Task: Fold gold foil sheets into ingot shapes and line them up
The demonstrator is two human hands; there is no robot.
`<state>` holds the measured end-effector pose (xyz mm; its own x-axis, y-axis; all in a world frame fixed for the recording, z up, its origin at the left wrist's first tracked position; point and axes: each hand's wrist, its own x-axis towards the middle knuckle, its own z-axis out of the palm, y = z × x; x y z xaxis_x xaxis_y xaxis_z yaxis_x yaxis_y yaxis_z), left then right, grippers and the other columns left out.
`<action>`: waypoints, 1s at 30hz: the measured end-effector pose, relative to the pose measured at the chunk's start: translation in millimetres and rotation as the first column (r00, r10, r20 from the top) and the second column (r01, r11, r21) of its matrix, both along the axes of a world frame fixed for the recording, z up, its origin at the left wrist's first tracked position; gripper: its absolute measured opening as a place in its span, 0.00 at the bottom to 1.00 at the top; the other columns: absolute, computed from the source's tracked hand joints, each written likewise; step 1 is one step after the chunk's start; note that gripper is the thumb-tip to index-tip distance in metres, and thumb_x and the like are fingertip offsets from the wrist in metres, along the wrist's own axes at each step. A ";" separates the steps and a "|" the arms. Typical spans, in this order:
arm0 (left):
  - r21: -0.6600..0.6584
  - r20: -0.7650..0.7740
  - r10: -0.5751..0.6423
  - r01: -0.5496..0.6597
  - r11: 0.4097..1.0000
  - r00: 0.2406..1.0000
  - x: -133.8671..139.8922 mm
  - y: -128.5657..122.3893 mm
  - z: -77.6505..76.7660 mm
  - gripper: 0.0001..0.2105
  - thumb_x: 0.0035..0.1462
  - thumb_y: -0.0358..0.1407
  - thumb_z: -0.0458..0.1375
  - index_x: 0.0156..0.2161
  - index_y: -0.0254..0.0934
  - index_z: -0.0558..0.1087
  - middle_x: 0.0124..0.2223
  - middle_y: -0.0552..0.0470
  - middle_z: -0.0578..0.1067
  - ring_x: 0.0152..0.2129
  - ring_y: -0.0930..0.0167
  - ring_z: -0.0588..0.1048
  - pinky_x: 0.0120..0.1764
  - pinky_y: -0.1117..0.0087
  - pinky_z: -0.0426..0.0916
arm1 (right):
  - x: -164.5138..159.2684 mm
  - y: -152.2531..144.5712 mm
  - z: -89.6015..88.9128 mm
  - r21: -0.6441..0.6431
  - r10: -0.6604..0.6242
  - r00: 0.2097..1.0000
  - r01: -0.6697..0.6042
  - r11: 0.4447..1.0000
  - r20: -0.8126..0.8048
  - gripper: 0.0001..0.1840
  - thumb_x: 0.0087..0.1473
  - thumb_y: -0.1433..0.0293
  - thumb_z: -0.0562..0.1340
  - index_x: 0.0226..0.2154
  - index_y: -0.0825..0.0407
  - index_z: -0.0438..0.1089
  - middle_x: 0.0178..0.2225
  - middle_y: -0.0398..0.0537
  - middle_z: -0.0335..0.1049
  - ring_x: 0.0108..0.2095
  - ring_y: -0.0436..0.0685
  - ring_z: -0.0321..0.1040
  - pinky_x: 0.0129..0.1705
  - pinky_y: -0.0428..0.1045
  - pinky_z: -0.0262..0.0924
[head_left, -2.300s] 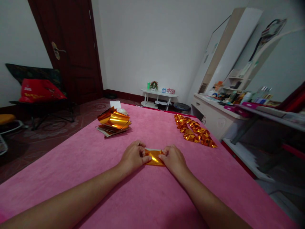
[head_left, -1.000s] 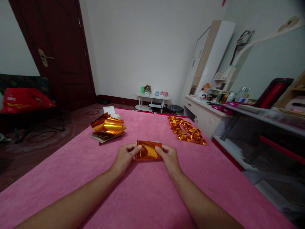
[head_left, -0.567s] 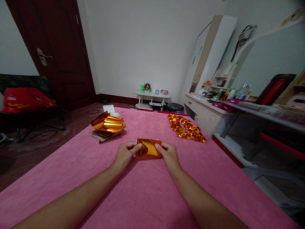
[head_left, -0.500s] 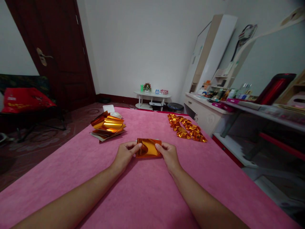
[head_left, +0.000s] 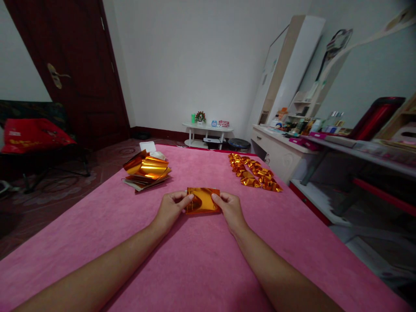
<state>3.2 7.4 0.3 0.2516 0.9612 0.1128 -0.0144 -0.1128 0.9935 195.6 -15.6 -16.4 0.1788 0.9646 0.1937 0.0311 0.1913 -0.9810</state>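
Observation:
A shiny gold-orange sheet of foil paper is held just above the pink cloth, in the middle of the view. My left hand grips its left edge, thumb on top and fingers curled behind. On the right edge, my right hand pinches it the same way. The fingers behind the paper are mostly hidden. Ahead on the left lies a loose stack of gold foil sheets. To the right, several folded gold foil pieces lie in rows.
A white card or box lies behind the stack. Beyond the covered surface stands a low white table with small items. A white dresser with bottles is at right; a red bag rests on a chair at left.
Both hands keep hold of the foil paper in almost the same place. The view has shifted very slightly; nothing else has visibly moved.

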 end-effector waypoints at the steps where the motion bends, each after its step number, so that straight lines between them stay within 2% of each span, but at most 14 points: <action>1: -0.002 0.003 -0.001 0.001 1.000 1.000 0.1 -0.1 0.3 0.13 0.50 0.42 0.62 0.26 0.31 0.76 0.26 0.50 0.77 0.22 0.73 0.70 0.27 0.75 0.61 | -0.1 0.1 0.0 0.001 0.002 1.000 -0.002 1.000 0.001 0.18 0.48 0.58 0.63 0.19 0.55 0.65 0.18 0.38 0.57 0.21 0.47 0.51 0.24 0.44 0.45; 14: 0.006 -0.015 0.010 -0.010 1.000 1.000 0.8 -0.2 1.0 0.13 0.49 0.43 0.62 0.27 0.32 0.76 0.27 0.50 0.77 0.23 0.72 0.71 0.26 0.75 0.62 | -2.1 -3.8 6.9 0.018 0.007 1.000 -0.007 1.000 -0.010 0.19 0.47 0.58 0.63 0.18 0.55 0.65 0.17 0.39 0.56 0.21 0.47 0.50 0.24 0.45 0.45; 21: 0.027 -0.037 0.046 -0.045 0.999 0.998 1.3 -1.2 3.1 0.13 0.44 0.42 0.64 0.23 0.32 0.74 0.20 0.55 0.70 0.18 0.76 0.66 0.23 0.76 0.57 | -1.4 -4.6 7.2 0.020 -0.004 1.000 0.005 1.000 -0.025 0.20 0.47 0.54 0.63 0.21 0.55 0.70 0.19 0.41 0.62 0.23 0.50 0.56 0.25 0.45 0.50; 30: 0.031 -0.038 0.025 -0.024 0.999 0.999 0.2 1.5 -1.0 0.14 0.43 0.43 0.65 0.23 0.32 0.74 0.20 0.55 0.69 0.17 0.76 0.64 0.23 0.76 0.56 | -1.2 -4.1 5.0 0.010 -0.018 0.999 0.018 1.000 -0.028 0.20 0.46 0.53 0.63 0.24 0.55 0.73 0.20 0.42 0.65 0.24 0.52 0.59 0.25 0.45 0.51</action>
<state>3.5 8.9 -0.7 0.2326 0.9635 0.1329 0.0273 -0.1430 0.9893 194.4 -19.7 -11.3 0.2013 0.9593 0.1979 0.0072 0.2006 -0.9796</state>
